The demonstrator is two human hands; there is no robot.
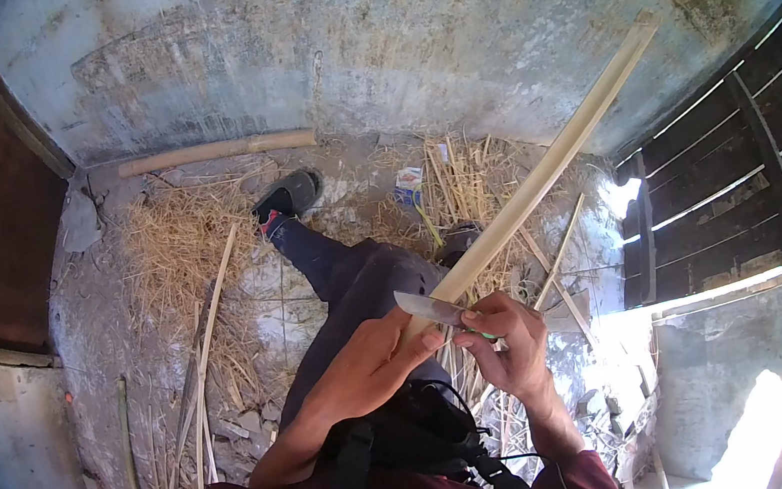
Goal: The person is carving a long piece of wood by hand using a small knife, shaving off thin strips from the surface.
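Observation:
A long split bamboo piece [543, 179] slants from my lap up to the far right, its far end in front of the wall. Around its near end my left hand [373, 360] is closed, the thumb lying along it close to the blade. My right hand [509, 340] grips a knife [429, 308] whose handle is mostly hidden by the fingers; a bit of green shows there. The broad metal blade points left and lies across the bamboo near my left hand. Whether its edge cuts into the bamboo, I cannot tell.
Straw-like shavings [177, 231] cover the floor around my shoe [291, 195]. Long thin strips [214, 306] lie at the left, and a bamboo pole [216, 152] rests along the wall's foot. A small printed packet [409, 186] lies ahead. Dark slatted boards [731, 183] stand at the right.

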